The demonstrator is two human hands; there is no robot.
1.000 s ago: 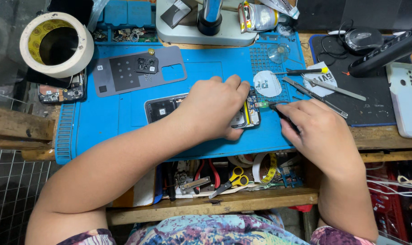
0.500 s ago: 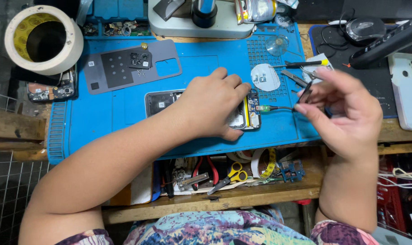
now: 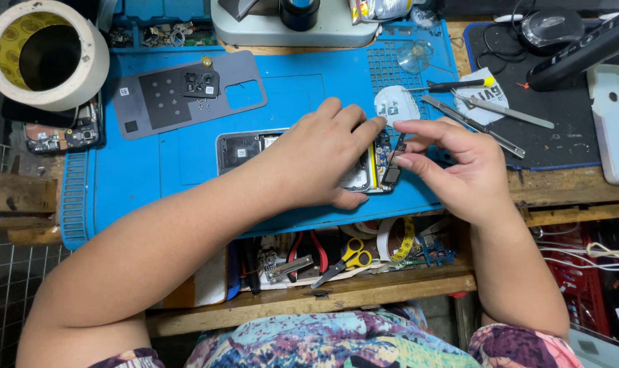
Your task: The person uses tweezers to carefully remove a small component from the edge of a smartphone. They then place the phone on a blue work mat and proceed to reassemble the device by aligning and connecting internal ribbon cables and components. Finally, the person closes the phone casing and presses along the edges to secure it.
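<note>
Right hand [image 3: 459, 167] had dropped back to the opened phone [image 3: 309, 158], pinching a small black part [image 3: 393, 170] at its edge; left hand [image 3: 323, 160] pressed flat on it.

Left hand [image 3: 319, 160] palm down, fingers spread, forearm crossing from near left. Right hand [image 3: 456, 167] pinching with thumb and forefinger, fingertips almost meeting the left's.

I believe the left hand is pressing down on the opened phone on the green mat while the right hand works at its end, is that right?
Not quite: the mat is blue, not green, as the head view shows. The left hand does press on the opened phone while the right hand works at its end.
</note>
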